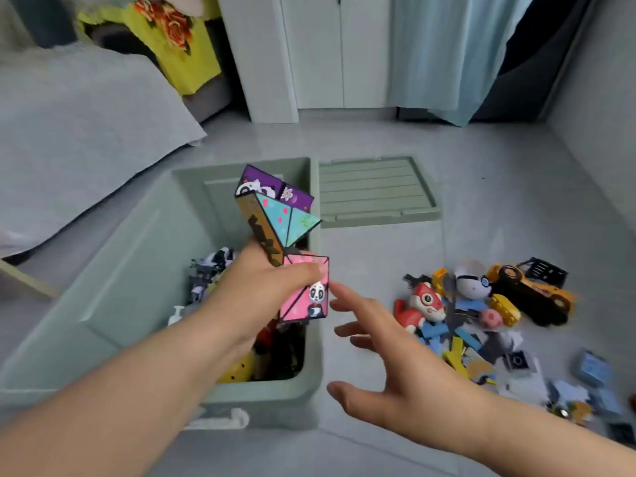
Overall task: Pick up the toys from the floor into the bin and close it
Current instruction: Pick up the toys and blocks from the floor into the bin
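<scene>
Left hand (261,287) grips 1 folding cube (275,215) over 1 bin (137,270); right hand (395,366) spread.

- Your open bin (120,270) takes a reach from above; the folding toy (275,215) crowds its right rim.
- A floor (378,263) strip runs between the bin and the toy pile (481,315); the lid (375,191) lies at its far end.

1. No text, brand, number or sign could be read anywhere.
2. The folding panel toy (272,215) carried only printed pictures, pandas and a flower, without lettering.
3. Marks on a blue tile (593,368) on the floor were too blurred to read.
</scene>
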A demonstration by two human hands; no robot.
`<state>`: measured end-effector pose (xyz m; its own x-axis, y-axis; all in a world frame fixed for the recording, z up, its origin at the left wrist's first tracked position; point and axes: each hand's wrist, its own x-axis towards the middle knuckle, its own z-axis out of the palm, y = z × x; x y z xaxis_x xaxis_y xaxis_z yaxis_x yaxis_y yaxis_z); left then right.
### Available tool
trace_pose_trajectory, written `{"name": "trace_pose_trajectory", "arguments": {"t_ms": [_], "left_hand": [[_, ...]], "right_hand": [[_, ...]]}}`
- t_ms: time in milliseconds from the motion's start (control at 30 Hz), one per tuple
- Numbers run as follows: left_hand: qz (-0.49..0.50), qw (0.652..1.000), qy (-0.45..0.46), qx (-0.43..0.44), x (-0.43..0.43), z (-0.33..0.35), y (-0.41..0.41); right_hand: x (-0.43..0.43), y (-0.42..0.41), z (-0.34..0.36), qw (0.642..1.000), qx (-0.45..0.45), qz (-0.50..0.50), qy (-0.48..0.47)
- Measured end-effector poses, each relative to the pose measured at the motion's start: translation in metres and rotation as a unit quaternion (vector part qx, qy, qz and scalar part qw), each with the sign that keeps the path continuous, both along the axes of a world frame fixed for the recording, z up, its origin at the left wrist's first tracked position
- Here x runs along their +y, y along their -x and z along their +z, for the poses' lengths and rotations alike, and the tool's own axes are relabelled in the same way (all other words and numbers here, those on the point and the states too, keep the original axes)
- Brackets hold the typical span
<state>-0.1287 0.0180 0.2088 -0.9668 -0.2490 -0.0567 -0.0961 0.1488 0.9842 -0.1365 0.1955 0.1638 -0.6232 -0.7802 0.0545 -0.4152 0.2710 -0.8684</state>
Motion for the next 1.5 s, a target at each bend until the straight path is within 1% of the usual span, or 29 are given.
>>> {"name": "trace_pose_trajectory", "arguments": {"t_ms": [67,133,200,233,267,333,367,433,467,533,567,600,633,700,733,767,800,867,933,967,1033,1100,1167,1200,1267,1367,1433,1500], "left_hand": [[0.007,0.999,0.045,-0.030,-0.056,0.005,-0.024],[-0.013,0.987,0.102,-0.119,-0.098,-0.009,-0.038],[-0.046,0.962,0.147,-0.225,-0.127,-0.035,-0.042],[-0.056,0.951,0.152,-0.263,-0.135,-0.046,-0.043],[-0.057,0.947,0.145,-0.281,-0.141,-0.057,-0.041],[-0.041,0.944,0.142,-0.295,-0.150,-0.069,-0.036],[-0.035,0.940,0.158,-0.299,-0.152,-0.071,-0.033],[0.023,0.923,0.242,-0.299,-0.158,-0.072,-0.027],[0.057,0.906,0.296,-0.297,-0.160,-0.069,-0.025],[0.087,0.861,0.389,-0.316,-0.164,-0.068,-0.021],[0.089,0.844,0.419,-0.323,-0.163,-0.066,-0.020],[0.089,0.842,0.435,-0.306,-0.159,-0.063,-0.020],[0.090,0.857,0.435,-0.262,-0.151,-0.059,-0.018],[0.081,0.920,0.371,-0.098,-0.122,-0.048,-0.017],[0.060,0.945,0.320,-0.010,-0.101,-0.041,-0.017],[0.026,0.961,0.271,0.055,-0.077,-0.032,-0.015],[-0.016,0.968,0.231,0.093,-0.053,-0.024,-0.013],[-0.115,0.969,0.183,0.115,0.005,-0.018,-0.001],[-0.197,0.961,0.174,0.088,0.063,-0.028,0.017],[-0.228,0.957,0.169,0.056,0.090,-0.039,0.028],[-0.259,0.956,0.130,-0.043,0.138,-0.072,0.050],[-0.244,0.955,0.076,-0.153,0.172,-0.110,0.069],[-0.205,0.952,0.023,-0.225,0.199,-0.144,0.081],[-0.182,0.951,-0.006,-0.249,0.210,-0.157,0.084],[-0.135,0.946,-0.067,-0.287,0.231,-0.178,0.089],[-0.071,0.931,-0.143,-0.329,0.255,-0.200,0.089],[-0.036,0.919,-0.171,-0.353,0.266,-0.209,0.082],[-0.021,0.910,-0.184,-0.370,0.271,-0.212,0.073]], "right_hand": [[-0.039,-0.004,0.006,0.993,0.080,0.065,-0.062],[-0.069,-0.011,0.004,0.974,0.174,0.094,-0.109],[-0.090,-0.019,-0.007,0.941,0.278,0.091,-0.170],[-0.096,-0.021,-0.015,0.922,0.320,0.082,-0.200],[-0.099,-0.022,-0.021,0.909,0.352,0.070,-0.212],[-0.100,-0.022,-0.031,0.897,0.376,0.064,-0.224],[-0.099,-0.022,-0.033,0.892,0.384,0.064,-0.228],[-0.097,-0.022,-0.034,0.884,0.399,0.064,-0.234],[-0.097,-0.021,-0.034,0.884,0.402,0.064,-0.232],[-0.095,-0.022,-0.031,0.889,0.387,0.072,-0.232],[-0.093,-0.022,-0.029,0.897,0.377,0.071,-0.218],[-0.089,-0.022,-0.027,0.911,0.358,0.068,-0.193],[-0.082,-0.020,-0.025,0.926,0.337,0.064,-0.155],[-0.067,-0.014,-0.022,0.948,0.305,0.030,-0.081],[-0.056,-0.009,-0.021,0.953,0.295,0.001,-0.061],[-0.042,-0.002,-0.022,0.955,0.291,-0.030,-0.053],[-0.029,0.006,-0.023,0.956,0.283,-0.060,-0.051],[0.009,0.029,-0.035,0.956,0.257,-0.124,-0.068],[0.052,0.058,-0.057,0.945,0.240,-0.193,-0.113],[0.075,0.073,-0.069,0.934,0.226,-0.233,-0.148],[0.125,0.106,-0.095,0.906,0.154,-0.320,-0.232],[0.172,0.139,-0.120,0.868,0.062,-0.387,-0.306],[0.210,0.168,-0.141,0.833,0.002,-0.440,-0.335],[0.225,0.183,-0.150,0.825,-0.016,-0.455,-0.336],[0.241,0.210,-0.167,0.826,-0.052,-0.461,-0.321],[0.249,0.239,-0.191,0.849,-0.090,-0.423,-0.305],[0.253,0.248,-0.207,0.863,-0.081,-0.409,-0.286],[0.257,0.249,-0.219,0.860,-0.062,-0.436,-0.259]]}}
